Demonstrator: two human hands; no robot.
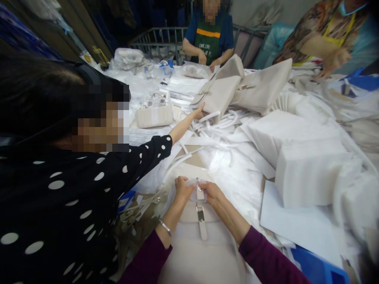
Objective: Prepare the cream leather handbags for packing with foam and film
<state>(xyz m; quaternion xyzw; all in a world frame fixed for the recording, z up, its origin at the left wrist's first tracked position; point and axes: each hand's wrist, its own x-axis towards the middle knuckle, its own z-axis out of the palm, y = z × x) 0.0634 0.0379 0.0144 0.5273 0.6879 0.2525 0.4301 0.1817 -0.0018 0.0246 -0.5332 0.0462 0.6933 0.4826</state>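
The left hand (pixel 182 189) and right hand (pixel 214 193) rest on a bag (pixel 201 244) at the near edge of the tabletop (pixel 245 185). Stacked padding (pixel 310 173) lies to its right, loose straps (pixel 219 122) lie behind it, and more bags (pixel 217 96) lie beyond those. A co-worker's arm (pixel 183 128) reaches in from the left.

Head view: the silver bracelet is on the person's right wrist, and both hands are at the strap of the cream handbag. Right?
No: the head view shows the silver bracelet on the left wrist, not the right. The left hand and right hand are at the strap of the cream handbag, as you said.
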